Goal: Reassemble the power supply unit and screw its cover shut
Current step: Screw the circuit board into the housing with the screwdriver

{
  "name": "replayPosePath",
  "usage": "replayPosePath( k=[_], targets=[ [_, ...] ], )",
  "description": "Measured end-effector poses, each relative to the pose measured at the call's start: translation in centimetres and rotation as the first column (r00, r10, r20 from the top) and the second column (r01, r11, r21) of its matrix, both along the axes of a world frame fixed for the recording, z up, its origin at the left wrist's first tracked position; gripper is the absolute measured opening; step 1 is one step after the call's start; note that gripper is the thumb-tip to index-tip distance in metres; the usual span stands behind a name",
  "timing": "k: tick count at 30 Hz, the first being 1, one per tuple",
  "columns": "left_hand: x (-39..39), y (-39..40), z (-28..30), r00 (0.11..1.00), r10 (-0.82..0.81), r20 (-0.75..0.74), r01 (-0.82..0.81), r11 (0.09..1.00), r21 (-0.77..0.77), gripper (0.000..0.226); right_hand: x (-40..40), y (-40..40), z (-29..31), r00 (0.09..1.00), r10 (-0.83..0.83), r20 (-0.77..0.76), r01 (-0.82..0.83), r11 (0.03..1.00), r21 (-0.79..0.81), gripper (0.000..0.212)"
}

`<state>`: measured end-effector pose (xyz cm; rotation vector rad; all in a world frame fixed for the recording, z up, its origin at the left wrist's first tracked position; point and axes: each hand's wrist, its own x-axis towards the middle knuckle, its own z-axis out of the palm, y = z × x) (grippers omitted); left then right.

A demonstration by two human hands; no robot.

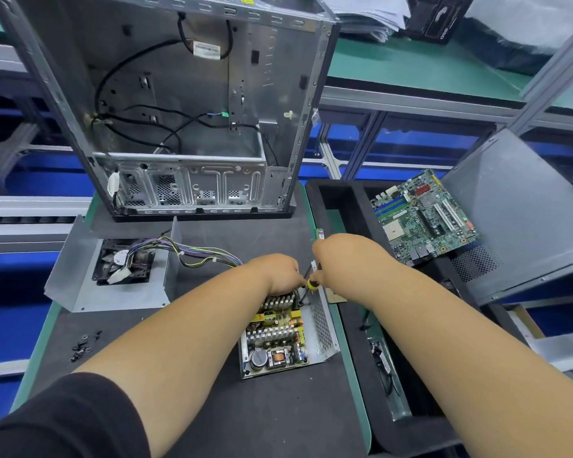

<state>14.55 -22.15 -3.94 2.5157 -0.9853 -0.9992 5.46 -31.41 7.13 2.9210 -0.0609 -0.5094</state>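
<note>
Near the mat's (212, 418) right edge lay the open PSU (286, 338); the right hand (341, 259) pinched a screwdriver (309, 287) over it; the left hand (278, 276) curled beside, grip unclear; the cover (113, 269) sat left.

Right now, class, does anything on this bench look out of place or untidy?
Yes. Loose screws lie scattered on the mat's left edge, in no tray. The PSU cover, fan attached, sits apart from the open PSU base, joined by wires.
</note>
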Motion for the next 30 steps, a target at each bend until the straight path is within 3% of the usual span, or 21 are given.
replayPosePath(
  k=[5, 8, 11, 17, 22, 26, 30],
  targets=[
    [-0.1, 0.0, 0.0, 0.999, 0.004, -0.034, -0.003, 1.0, 0.005, 0.032, -0.1, 0.9, -1.0, 0.997, -0.065, 0.042, 0.07, 0.987, -0.148, 0.029],
    [-0.1, 0.0, -0.1, 1.0, 0.003, -0.025, -0.003, 1.0, 0.001, 0.033, -0.2, 1.2, -1.1, 0.984, -0.157, 0.082, 0.166, 0.98, -0.108, 0.044],
    [0.0, 0.0, -0.2, 1.0, 0.006, -0.021, -0.007, 1.0, -0.025, 0.017, -0.2, 1.4, -1.2, 0.973, -0.225, 0.05, 0.229, 0.969, -0.097, 0.05],
    [0.2, 0.1, -0.2, 1.0, -0.002, -0.024, 0.002, 1.0, 0.003, 0.028, -1.0, 0.0, -0.3, 0.996, -0.037, 0.079, 0.027, 0.992, 0.123, 0.019],
    [0.0, 0.1, -0.1, 1.0, 0.013, -0.011, -0.013, 1.0, 0.008, 0.03, -0.3, -0.2, -0.7, 0.995, 0.011, 0.095, -0.013, 1.0, 0.017, 0.011],
    [-0.1, 0.1, 0.1, 0.999, 0.015, -0.035, -0.015, 1.0, 0.001, 0.031, 0.0, 0.5, -1.3, 0.996, -0.031, 0.082, 0.043, 0.989, -0.144, 0.023],
    [-0.2, 0.0, 0.1, 0.999, 0.022, -0.042, -0.022, 1.0, 0.005, 0.034, -0.1, 1.1, -1.4, 0.977, -0.165, 0.138, 0.182, 0.976, -0.123, 0.051]
  ],
)
